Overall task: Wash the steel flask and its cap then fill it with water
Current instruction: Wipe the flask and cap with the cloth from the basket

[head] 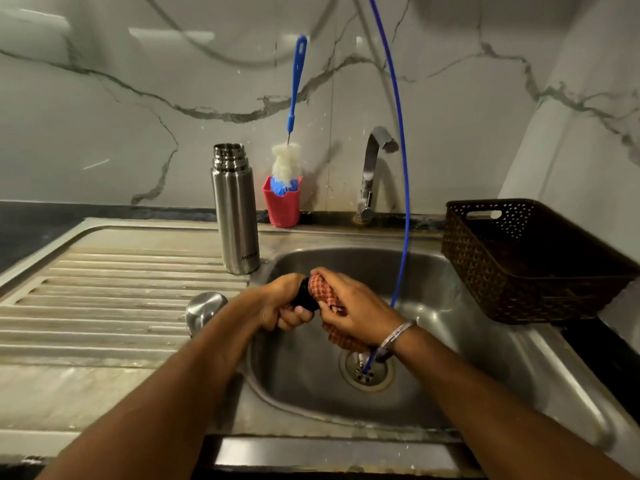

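Note:
The steel flask [236,216] stands upright and uncapped on the drainboard beside the sink basin. A domed steel cap [204,308] lies on the drainboard near my left forearm. Over the basin, my left hand [285,304] grips a small black part [305,298], which looks like the flask's inner stopper. My right hand [349,311] holds a red checked cloth [323,294] wrapped against that black part.
The steel sink [433,358] has a drain [366,370] with a thin blue hose [403,174] running into it. A tap [372,171] stands at the back. A red holder [282,202] carries a blue bottle brush [292,109]. A brown basket [530,258] sits at the right.

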